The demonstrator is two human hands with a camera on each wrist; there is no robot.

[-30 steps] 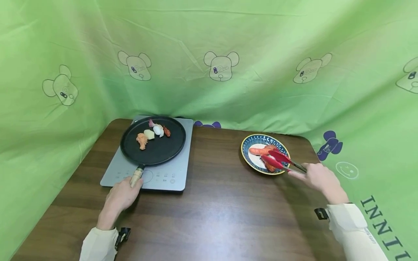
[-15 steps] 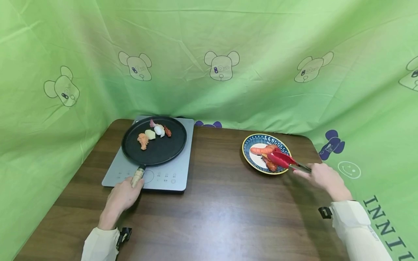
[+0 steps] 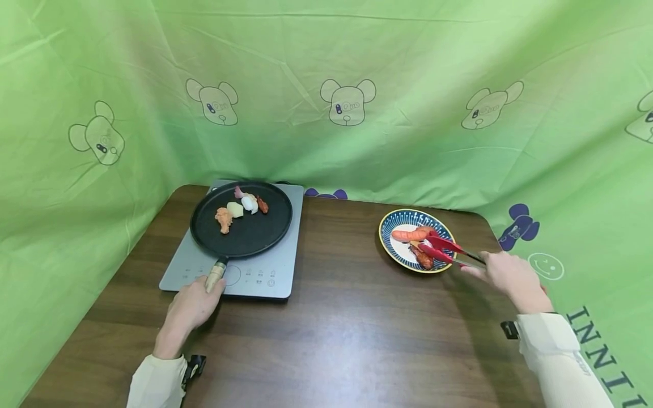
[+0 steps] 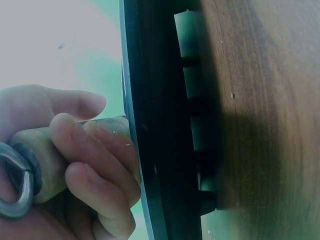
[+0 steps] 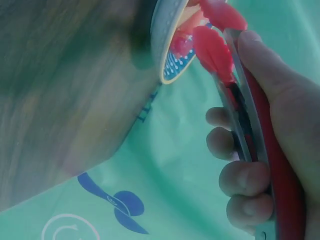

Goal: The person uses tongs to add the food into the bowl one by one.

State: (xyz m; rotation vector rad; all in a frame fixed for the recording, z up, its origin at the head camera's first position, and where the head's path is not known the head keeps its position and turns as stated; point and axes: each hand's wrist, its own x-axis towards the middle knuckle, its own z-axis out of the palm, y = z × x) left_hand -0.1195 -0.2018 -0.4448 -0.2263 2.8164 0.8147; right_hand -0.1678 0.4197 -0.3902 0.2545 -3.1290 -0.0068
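Head view: at the right rear of the counter point(image 3: 336, 306), a pink-orange sausage point(image 3: 405, 236) lies on the blue-patterned plate point(image 3: 391, 250) near a browned chicken wing point(image 3: 423, 258); both look light and firm, perhaps slick, so a pinch across the middle suits. The right hand point(image 3: 512, 277) is clamped on the red-tipped tongs point(image 5: 262, 112), whose tips reach over the plate, contact unclear. The left hand point(image 3: 193, 306) grips the handle point(image 3: 216, 274) of the flat pan point(image 3: 260, 235), probably heavier and rigid. Against half a second earlier, when the tips look together, they now stand spread; the food lies unchanged.
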